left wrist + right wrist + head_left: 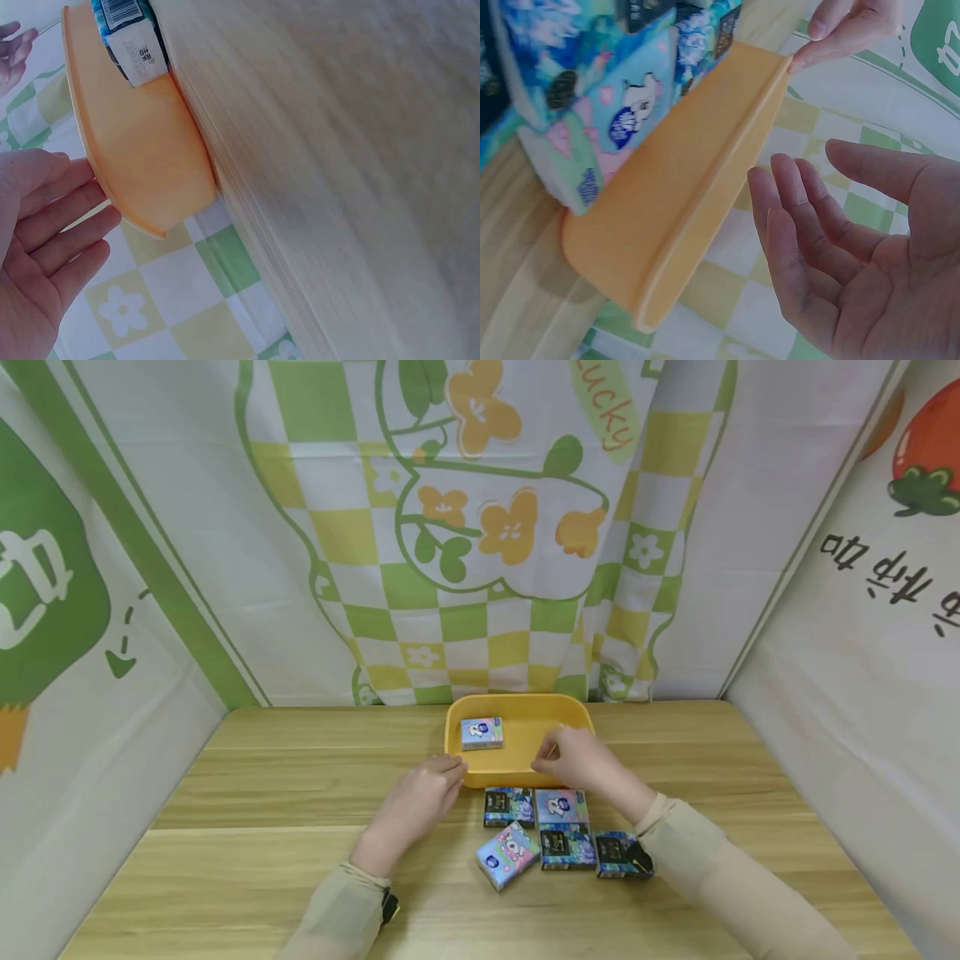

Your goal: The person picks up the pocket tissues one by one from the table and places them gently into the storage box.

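A yellow plastic tray stands at the back of the table. Inside it, at the left, lies one light blue and pink pocket tissue pack. My left hand touches the tray's front left rim with its fingers nearly straight, holding nothing. Over the front right part of the tray is my right hand; in the right wrist view its fingers are loosely bent and no object is between them. Several packs lie before the tray, among them a dark floral pack, a pastel one and a tilted pastel one.
Two more dark floral packs lie nearer the front, the rightmost partly covered by the right wrist's black strap. A wooden table carries everything. Behind the tray hangs a checked cloth, with printed cloth walls at both sides.
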Available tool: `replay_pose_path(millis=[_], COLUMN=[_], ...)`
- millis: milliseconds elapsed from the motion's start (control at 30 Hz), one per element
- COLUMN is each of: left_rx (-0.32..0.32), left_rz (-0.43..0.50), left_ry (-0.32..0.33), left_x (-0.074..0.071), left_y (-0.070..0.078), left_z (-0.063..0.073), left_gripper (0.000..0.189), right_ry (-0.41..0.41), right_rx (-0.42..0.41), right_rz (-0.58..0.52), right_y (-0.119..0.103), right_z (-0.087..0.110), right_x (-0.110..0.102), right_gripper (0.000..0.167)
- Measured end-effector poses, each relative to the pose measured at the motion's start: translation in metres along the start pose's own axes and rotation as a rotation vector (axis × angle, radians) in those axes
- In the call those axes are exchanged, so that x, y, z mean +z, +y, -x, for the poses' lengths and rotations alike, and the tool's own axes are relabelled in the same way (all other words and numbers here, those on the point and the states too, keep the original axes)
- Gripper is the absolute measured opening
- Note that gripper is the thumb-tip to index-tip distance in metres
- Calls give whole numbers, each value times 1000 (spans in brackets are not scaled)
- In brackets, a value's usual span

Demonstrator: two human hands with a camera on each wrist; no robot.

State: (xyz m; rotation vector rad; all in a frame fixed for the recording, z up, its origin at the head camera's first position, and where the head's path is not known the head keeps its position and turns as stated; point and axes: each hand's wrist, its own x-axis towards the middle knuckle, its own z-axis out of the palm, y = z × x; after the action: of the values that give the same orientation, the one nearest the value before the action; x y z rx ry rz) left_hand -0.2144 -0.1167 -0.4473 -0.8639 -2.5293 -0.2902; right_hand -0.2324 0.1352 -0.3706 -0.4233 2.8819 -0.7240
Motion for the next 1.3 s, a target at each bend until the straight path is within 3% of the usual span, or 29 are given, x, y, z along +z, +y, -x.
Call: replay_pose_path(millis=[467,933,1300], left_rx=[-7,-9,-5], left_rz=[8,-3,3], left_ry=[0,-7,-4], left_x=[-3,-2,-1], left_y=[-1,0,2], left_z=[-3,-2,-1], left_gripper=[26,27,26], right_ry=[29,36,-23], right_rx=[-3,69,152], right_rz=[-42,41,36], right_y=[26,52,71], right_z=[15,22,17], right_x=[4,10,21], right_gripper=[14,15,19])
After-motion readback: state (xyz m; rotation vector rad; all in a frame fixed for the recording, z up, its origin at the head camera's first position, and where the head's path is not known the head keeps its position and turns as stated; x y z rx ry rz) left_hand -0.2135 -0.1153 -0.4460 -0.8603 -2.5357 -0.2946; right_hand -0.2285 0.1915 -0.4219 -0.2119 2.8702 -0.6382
